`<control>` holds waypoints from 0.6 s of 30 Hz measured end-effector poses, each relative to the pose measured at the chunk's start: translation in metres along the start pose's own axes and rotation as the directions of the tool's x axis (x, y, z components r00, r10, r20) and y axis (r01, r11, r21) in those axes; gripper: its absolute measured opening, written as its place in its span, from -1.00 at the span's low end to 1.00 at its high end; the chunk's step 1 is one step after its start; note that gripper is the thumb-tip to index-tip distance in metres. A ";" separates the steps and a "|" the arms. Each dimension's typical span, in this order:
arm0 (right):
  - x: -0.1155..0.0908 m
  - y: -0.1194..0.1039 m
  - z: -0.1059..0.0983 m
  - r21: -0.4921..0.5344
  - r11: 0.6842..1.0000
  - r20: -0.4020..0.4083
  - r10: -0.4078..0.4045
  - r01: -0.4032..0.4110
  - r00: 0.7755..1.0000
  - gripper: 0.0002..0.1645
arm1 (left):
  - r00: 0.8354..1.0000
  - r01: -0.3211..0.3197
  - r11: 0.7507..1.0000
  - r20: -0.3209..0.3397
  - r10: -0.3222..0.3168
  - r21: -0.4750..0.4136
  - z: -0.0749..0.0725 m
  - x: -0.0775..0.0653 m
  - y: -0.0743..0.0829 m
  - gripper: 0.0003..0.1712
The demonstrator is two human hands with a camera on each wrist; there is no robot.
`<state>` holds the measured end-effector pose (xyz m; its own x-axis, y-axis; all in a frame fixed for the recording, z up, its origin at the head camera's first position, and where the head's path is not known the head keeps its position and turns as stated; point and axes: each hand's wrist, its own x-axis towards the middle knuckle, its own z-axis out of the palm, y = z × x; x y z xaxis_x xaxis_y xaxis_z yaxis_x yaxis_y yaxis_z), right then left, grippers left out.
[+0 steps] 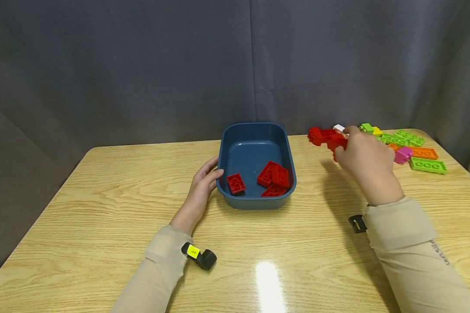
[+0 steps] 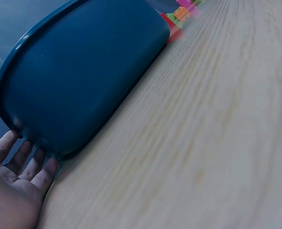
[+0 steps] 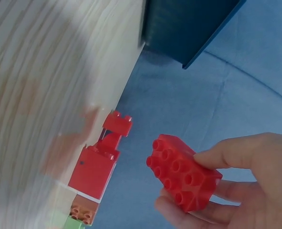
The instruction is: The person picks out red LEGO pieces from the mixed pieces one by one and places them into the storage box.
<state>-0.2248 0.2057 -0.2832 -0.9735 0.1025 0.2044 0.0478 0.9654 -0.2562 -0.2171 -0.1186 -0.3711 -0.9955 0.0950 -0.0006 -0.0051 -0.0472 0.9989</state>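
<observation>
A blue plastic bin [image 1: 254, 203] stands on the table with several red toy bricks [image 1: 236, 184] lying at its near end. My left hand [image 1: 201, 184] holds the bin by its left side, thumb at the rim and fingertips against the outer wall [image 2: 78, 81]. Over the right part of the table, my right hand [image 1: 366, 163] pinches a red brick [image 3: 183, 174] between thumb and fingers. Its studs face the right wrist camera. Beyond that hand lie more red bricks [image 1: 315, 135], partly hidden by it in the head view.
Loose bricks spread over the table's back right: green [image 1: 428, 165], orange [image 1: 424, 153], pink [image 1: 403, 154], yellow [image 1: 377, 131] and white [image 1: 339, 128]. A dark grey curtain [image 1: 160, 69] hangs behind the wooden table [image 1: 113, 208].
</observation>
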 end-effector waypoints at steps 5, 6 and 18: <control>-0.004 -0.004 -0.001 -0.005 0.999 -0.050 -0.041 0.041 0.998 -0.48 | 1.000 -0.001 1.000 -0.003 0.001 -0.005 0.000 0.000 0.000 -0.40; -0.005 -0.005 -0.001 -0.008 0.999 -0.058 -0.047 0.047 0.997 -0.49 | 1.000 -0.001 1.000 -0.003 0.001 -0.007 0.000 0.000 0.000 -0.40; -0.011 -0.021 -0.003 -0.030 0.996 -0.134 -0.093 0.090 0.987 -0.48 | 1.000 0.003 1.000 -0.008 -0.003 -0.005 0.000 0.001 0.000 -0.39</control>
<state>-0.2143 0.1850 -0.2778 -0.9349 0.0437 0.3522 -0.0328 0.9775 -0.2084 -0.2178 -0.1181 -0.3708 -0.9962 0.0868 -0.0044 -0.0090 -0.0520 0.9986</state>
